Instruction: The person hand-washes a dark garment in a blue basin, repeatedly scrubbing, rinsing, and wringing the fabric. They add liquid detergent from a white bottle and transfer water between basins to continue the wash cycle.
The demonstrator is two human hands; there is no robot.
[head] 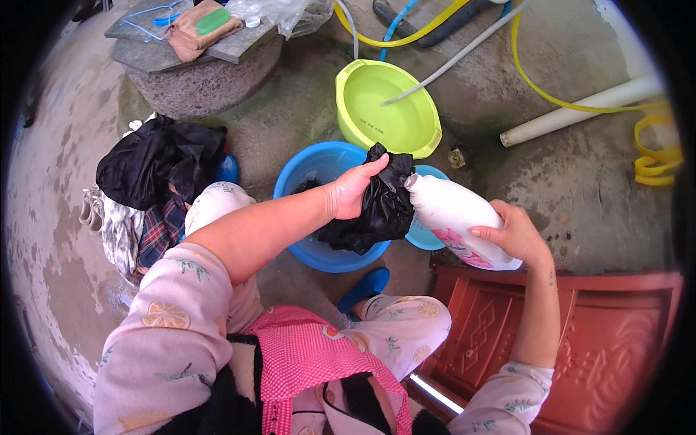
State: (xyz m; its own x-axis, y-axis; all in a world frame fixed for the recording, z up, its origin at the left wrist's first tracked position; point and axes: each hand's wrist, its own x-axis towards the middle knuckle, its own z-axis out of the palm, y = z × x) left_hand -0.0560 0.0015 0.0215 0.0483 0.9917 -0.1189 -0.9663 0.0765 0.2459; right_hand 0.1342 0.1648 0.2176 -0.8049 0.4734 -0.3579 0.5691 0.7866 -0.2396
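My left hand (353,187) grips a wet-looking black cloth garment (389,196), lifted over the right side of a blue plastic basin (296,168). Its lower end hangs at the basin's rim. My right hand (514,231) holds a white plastic bottle (454,209) with a pink label that bears writing. The bottle is tilted so that its uncapped mouth touches or nearly touches the garment; whether liquid comes out I cannot tell. More dark cloth (310,186) lies inside the blue basin, partly hidden by my left arm. Below the bottle, a light-blue basin (427,236) is partly covered.
A lime-green basin (389,109) holds water, with a grey hose (457,68) reaching into it. Piled clothes (157,163) lie at left. On a stone slab (239,46) sit green soap (213,22) and a brown cloth (187,32). A white pipe (576,111) and red door panel (598,326) are right.
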